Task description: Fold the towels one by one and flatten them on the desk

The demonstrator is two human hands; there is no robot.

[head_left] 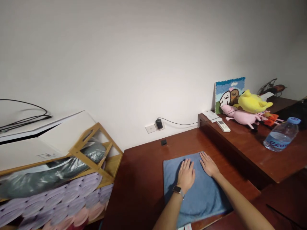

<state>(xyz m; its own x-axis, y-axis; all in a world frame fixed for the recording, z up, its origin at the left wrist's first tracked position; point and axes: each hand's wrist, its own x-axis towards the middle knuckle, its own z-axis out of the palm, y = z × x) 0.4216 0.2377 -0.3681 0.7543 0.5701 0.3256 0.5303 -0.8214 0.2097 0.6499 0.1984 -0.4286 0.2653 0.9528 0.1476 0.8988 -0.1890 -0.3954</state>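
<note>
A blue cloth (199,188) lies spread on the reddish-brown wooden desk (137,179), with some wrinkles toward its near right side. My left hand (186,175) rests flat on the cloth's upper middle, fingers stretched out and pointing away from me. A watch with a dark face (177,189) is on that wrist. At the cloth's far right corner, my right hand (209,164) lies flat with its fingertips near the edge. Neither hand grips anything. White tags (187,226) stick out beneath the cloth's near edge.
A raised wooden surface (249,150) on the right holds a water bottle (281,135), plush toys (254,102), a remote (223,126) and a dog picture (230,92). A black plug (159,123) sits in the wall socket. Left stands a wooden rack (105,159) with bagged items.
</note>
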